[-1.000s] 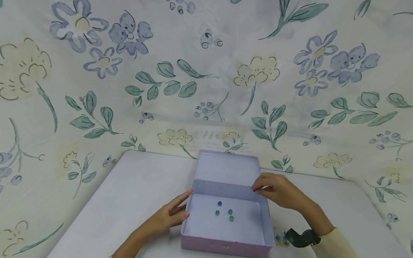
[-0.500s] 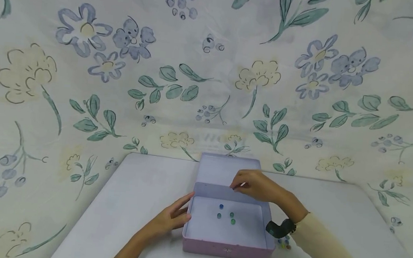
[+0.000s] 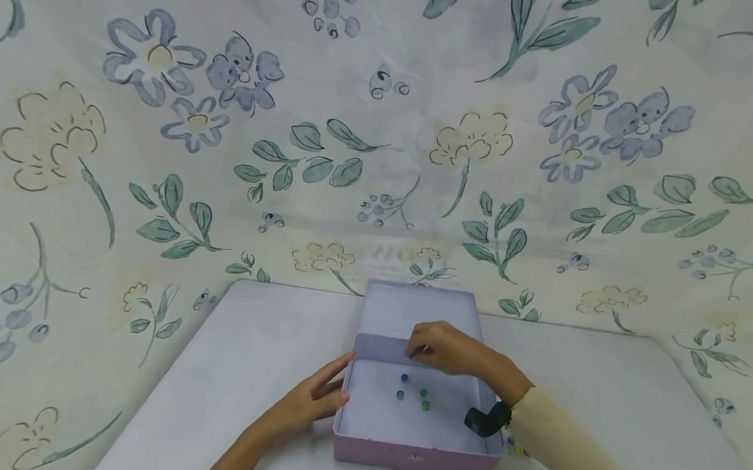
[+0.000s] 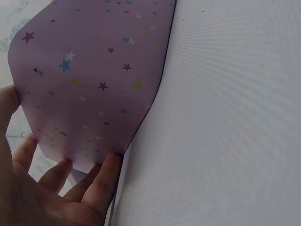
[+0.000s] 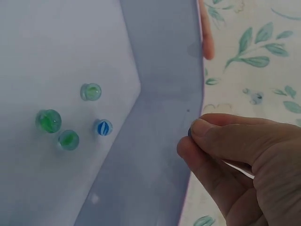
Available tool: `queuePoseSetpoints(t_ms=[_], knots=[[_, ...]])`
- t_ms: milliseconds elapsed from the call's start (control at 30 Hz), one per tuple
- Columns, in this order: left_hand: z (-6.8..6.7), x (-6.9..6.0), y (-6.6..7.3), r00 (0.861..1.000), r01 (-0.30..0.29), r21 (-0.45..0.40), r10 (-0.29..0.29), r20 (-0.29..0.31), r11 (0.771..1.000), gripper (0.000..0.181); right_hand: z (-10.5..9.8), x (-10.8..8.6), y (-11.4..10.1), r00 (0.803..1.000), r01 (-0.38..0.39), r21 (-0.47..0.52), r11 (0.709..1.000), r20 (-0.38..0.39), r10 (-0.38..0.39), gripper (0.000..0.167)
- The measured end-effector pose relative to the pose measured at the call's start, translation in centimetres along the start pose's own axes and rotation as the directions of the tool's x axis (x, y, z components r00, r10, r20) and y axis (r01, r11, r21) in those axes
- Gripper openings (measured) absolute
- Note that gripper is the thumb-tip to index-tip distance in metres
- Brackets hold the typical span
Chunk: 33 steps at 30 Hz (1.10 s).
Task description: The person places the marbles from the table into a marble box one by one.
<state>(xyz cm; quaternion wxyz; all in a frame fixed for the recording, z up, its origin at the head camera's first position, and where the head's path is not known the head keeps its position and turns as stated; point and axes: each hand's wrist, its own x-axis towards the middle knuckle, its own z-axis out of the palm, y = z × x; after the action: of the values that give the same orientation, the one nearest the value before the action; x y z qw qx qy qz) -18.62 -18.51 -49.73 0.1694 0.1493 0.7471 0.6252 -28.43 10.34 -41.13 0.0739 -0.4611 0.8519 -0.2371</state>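
Observation:
A shallow pink box (image 3: pixel 415 458) with a lilac inside stands open on the table. Several glass marbles (image 5: pixel 69 140) lie on its floor, green ones and a blue one (image 5: pixel 104 127). Between thumb and index finger, my right hand (image 3: pixel 443 347) pinches a small dark-blue marble (image 5: pixel 190 133), mostly covered by the fingertips. That hand is above the box, near its back wall. My left hand (image 3: pixel 304 399) rests against the outside of the box's left wall, and its fingertips touch the star-printed pink side (image 4: pixel 94 70) in the left wrist view.
The raised lid (image 3: pixel 420 305) leans back behind the box. On the white table (image 3: pixel 276 323), just right of the box, a small group of marbles (image 3: pixel 514 446) is partly hidden by my right forearm. A floral cloth (image 3: pixel 383 154) hangs behind the table.
My right hand has moved left from the box's back right corner and dropped slightly, still pinching the marble. The left hand stays against the box. The head view has shifted a little.

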Motion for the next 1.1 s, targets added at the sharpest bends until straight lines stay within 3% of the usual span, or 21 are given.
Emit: queuePoseSetpoints(t_ms=[367, 733, 1100], knots=[[0.0, -0.1, 0.0, 1.0, -0.005, -0.002, 0.005, 0.001, 1.0, 0.069, 2.4, 0.0, 1.1, 0.998, -0.026, -0.041, 0.999, 0.048, 0.028, 0.013], [0.1, -0.3, 0.0, 1.0, 0.009, -0.002, -0.009, 0.011, 1.0, 0.068, 3.7, -0.4, 1.3, 0.986, -0.136, -0.109, 0.985, 0.081, 0.145, 0.012], [0.0, -0.2, -0.1, 1.0, -0.002, 0.0, 0.002, 0.014, 1.0, 0.068, 4.5, -0.6, 1.7, 0.987, -0.118, -0.18, 0.976, 0.085, 0.135, 0.014]])
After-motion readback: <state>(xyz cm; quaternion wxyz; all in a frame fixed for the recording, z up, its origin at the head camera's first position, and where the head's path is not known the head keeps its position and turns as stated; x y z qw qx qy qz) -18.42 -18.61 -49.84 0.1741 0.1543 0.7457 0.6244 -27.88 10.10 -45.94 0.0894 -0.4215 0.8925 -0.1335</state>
